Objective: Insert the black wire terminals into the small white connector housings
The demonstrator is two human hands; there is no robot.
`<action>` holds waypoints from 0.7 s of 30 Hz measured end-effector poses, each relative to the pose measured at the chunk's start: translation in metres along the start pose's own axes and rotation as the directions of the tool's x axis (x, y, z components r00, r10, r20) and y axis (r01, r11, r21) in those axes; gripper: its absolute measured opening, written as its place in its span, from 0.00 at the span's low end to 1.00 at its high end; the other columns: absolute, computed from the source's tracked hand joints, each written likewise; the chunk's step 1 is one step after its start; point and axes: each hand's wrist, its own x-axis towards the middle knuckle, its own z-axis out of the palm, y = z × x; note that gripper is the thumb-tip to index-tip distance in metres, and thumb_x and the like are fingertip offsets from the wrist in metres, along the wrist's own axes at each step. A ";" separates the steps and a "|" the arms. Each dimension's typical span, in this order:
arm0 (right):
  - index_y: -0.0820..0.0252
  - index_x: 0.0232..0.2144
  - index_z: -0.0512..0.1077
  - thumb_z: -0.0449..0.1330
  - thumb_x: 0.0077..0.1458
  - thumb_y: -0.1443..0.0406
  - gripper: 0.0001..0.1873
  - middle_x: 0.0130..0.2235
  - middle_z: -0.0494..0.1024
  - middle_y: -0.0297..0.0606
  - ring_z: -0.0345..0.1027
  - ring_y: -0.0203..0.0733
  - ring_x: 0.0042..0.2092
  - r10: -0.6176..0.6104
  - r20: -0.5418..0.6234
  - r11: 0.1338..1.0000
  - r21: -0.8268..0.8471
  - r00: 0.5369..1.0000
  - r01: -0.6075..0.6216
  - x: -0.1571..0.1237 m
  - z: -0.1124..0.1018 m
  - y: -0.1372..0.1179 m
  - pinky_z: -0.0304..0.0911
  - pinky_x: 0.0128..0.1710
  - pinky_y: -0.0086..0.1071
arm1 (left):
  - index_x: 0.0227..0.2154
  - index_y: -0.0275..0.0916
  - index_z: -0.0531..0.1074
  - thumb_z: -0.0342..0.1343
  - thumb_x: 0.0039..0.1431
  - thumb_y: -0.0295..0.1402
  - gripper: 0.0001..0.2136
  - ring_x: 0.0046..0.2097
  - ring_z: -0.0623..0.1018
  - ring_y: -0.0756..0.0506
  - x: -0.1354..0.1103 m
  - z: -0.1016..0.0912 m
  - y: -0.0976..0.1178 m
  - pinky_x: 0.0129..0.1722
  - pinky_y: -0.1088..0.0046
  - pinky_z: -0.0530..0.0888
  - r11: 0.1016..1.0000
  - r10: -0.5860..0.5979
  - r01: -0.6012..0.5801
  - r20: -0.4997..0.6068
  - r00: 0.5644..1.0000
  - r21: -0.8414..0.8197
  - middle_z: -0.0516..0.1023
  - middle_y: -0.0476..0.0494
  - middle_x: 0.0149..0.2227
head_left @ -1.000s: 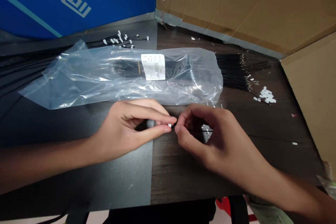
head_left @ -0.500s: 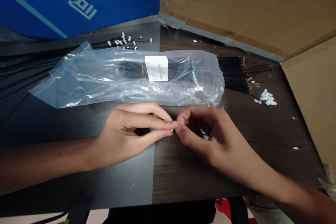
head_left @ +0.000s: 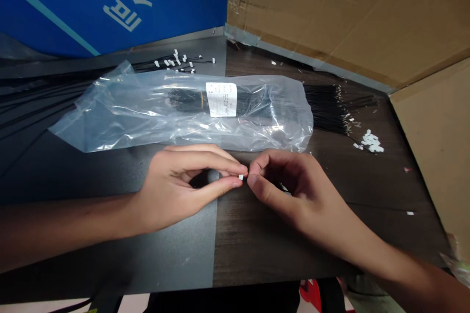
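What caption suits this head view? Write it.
Left hand pinches a white connector by the right hand, near a clear bag of black wires.

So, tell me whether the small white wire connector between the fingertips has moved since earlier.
No, the connector sits about as far right of the tabletop's black-wood seam.

Blue board [head_left: 110, 5] behind counter: big white Chinese-looking chars [head_left: 127, 12], upside down from this view, can't read for sure. White label [head_left: 221, 100] on clear plastic bag [head_left: 271, 122]: several lines of small print, too tiny to read.
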 end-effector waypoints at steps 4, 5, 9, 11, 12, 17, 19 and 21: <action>0.60 0.29 0.73 0.65 0.57 0.69 0.05 0.28 0.70 0.29 0.63 0.33 0.31 0.002 0.005 1.000 -0.008 1.000 -0.002 0.002 0.001 0.000 0.59 0.30 0.26 | 0.38 0.41 0.87 0.69 0.59 0.19 0.10 0.37 0.88 0.47 0.001 0.000 0.002 0.38 0.77 0.84 1.000 0.019 -0.018 -0.017 1.000 0.018 0.89 0.44 0.39; 0.60 0.30 0.73 0.65 0.58 0.70 0.05 0.28 0.70 0.29 0.62 0.33 0.31 0.002 0.007 1.000 -0.008 1.000 -0.002 0.002 0.001 0.000 0.59 0.30 0.26 | 0.38 0.41 0.87 0.70 0.59 0.19 0.10 0.37 0.88 0.47 0.000 0.000 0.002 0.38 0.77 0.84 0.999 0.026 -0.026 -0.017 1.000 0.021 0.90 0.44 0.39; 0.61 0.31 0.74 0.64 0.59 0.71 0.04 0.28 0.70 0.28 0.62 0.32 0.31 -0.014 0.028 1.000 -0.010 1.000 0.014 0.001 0.002 0.001 0.58 0.30 0.25 | 0.38 0.41 0.87 0.70 0.58 0.18 0.11 0.37 0.88 0.47 0.000 -0.002 0.002 0.37 0.77 0.84 0.999 0.041 -0.041 -0.005 0.999 0.025 0.90 0.44 0.38; 0.61 0.31 0.74 0.65 0.60 0.71 0.05 0.28 0.69 0.28 0.61 0.32 0.31 -0.020 0.034 1.000 -0.015 0.999 0.021 0.000 0.002 0.002 0.58 0.30 0.25 | 0.38 0.42 0.87 0.71 0.58 0.19 0.11 0.36 0.88 0.47 -0.001 -0.003 0.002 0.36 0.77 0.84 0.999 0.039 -0.039 0.001 0.999 0.029 0.90 0.45 0.38; 0.61 0.31 0.74 0.64 0.60 0.70 0.05 0.29 0.69 0.28 0.61 0.32 0.31 -0.020 0.036 1.000 -0.015 0.999 0.021 -0.001 0.002 0.002 0.57 0.30 0.25 | 0.38 0.42 0.87 0.71 0.58 0.19 0.11 0.36 0.88 0.47 -0.001 -0.003 0.002 0.36 0.77 0.84 0.999 0.037 -0.037 0.001 0.999 0.031 0.89 0.44 0.38; 0.61 0.32 0.73 0.63 0.63 0.69 0.06 0.29 0.69 0.28 0.60 0.32 0.31 -0.011 0.047 1.000 -0.005 0.999 0.012 -0.001 0.002 0.004 0.57 0.30 0.26 | 0.38 0.41 0.87 0.72 0.57 0.19 0.10 0.36 0.88 0.48 0.000 -0.003 0.002 0.36 0.77 0.84 0.999 0.033 -0.033 -0.004 0.999 0.017 0.89 0.45 0.37; 0.61 0.33 0.74 0.64 0.63 0.69 0.05 0.29 0.69 0.28 0.60 0.32 0.32 -0.016 0.049 1.000 -0.006 0.999 0.017 -0.001 0.002 0.004 0.57 0.30 0.26 | 0.37 0.40 0.87 0.72 0.57 0.18 0.10 0.36 0.88 0.48 0.000 -0.002 0.002 0.36 0.78 0.84 0.999 0.039 -0.039 -0.002 0.999 0.014 0.89 0.44 0.37; 0.61 0.33 0.74 0.63 0.64 0.69 0.05 0.30 0.69 0.28 0.60 0.32 0.32 -0.026 0.048 1.000 -0.008 0.999 0.027 -0.001 0.002 0.004 0.57 0.31 0.26 | 0.37 0.39 0.87 0.71 0.57 0.18 0.10 0.36 0.87 0.48 0.000 -0.002 0.002 0.37 0.78 0.83 0.999 0.052 -0.052 0.002 0.999 0.016 0.89 0.44 0.37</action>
